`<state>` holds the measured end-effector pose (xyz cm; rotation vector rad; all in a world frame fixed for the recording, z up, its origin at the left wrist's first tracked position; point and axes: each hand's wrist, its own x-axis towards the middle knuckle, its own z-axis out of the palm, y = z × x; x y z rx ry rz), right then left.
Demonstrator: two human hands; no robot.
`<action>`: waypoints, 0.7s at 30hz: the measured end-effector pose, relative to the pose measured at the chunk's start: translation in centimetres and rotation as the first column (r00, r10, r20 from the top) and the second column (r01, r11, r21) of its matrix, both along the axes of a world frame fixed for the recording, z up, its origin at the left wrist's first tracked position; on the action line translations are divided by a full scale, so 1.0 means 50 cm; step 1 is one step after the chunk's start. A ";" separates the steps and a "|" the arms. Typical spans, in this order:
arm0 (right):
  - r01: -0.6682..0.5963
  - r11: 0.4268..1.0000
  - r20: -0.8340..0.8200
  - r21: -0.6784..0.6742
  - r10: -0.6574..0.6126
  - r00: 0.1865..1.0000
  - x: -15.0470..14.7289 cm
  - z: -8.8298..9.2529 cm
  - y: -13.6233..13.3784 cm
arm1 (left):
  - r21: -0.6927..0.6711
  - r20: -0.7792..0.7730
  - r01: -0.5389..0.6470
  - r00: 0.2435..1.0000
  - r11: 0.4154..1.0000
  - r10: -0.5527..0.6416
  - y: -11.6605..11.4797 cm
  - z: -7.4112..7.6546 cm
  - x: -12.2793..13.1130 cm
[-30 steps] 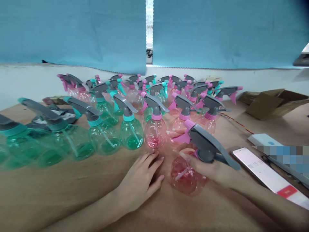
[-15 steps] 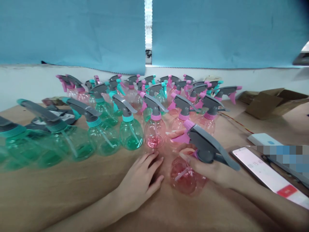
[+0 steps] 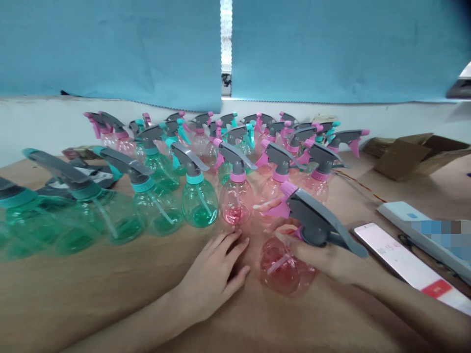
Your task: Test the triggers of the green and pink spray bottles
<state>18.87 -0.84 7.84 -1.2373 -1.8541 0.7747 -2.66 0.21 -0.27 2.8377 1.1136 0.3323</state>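
Note:
In my right hand (image 3: 312,252) is a pink spray bottle (image 3: 285,269) with a grey and pink trigger head; the fingers wrap round its neck, and the bottle leans. Pink liquid and a pale dip tube show through its clear wall. My left hand (image 3: 219,267) lies flat on the wooden table (image 3: 121,299), fingers spread and holding nothing. Just beyond its fingertips stands another pink spray bottle (image 3: 236,201) with a little liquid inside. To that one's left is a green spray bottle (image 3: 199,203) with a turquoise collar.
More green spray bottles (image 3: 156,208) run along the left, and several pink and green ones crowd the back. At the right lie a phone (image 3: 401,260) showing a timer, a white power strip (image 3: 408,215) and an open cardboard box (image 3: 408,157). Blue cloth (image 3: 110,49) hangs behind.
Almost nothing differs. Both hands and the held spray bottle keep their places; the view has shifted very slightly.

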 end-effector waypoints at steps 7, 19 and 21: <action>0.104 0.994 -0.033 0.033 -0.103 0.994 0.028 -0.047 -0.010 | -0.002 0.031 0.006 1.000 1.000 -0.006 0.002 -0.003 -0.001; -0.124 0.991 -0.033 -0.045 0.123 0.992 -0.006 0.009 0.006 | -0.001 0.024 0.003 1.000 1.000 -0.003 0.000 -0.001 0.000; -0.101 0.995 -0.024 -0.014 0.100 0.995 -0.009 0.007 0.006 | 0.002 0.022 0.005 1.000 1.000 -0.005 0.000 -0.002 0.000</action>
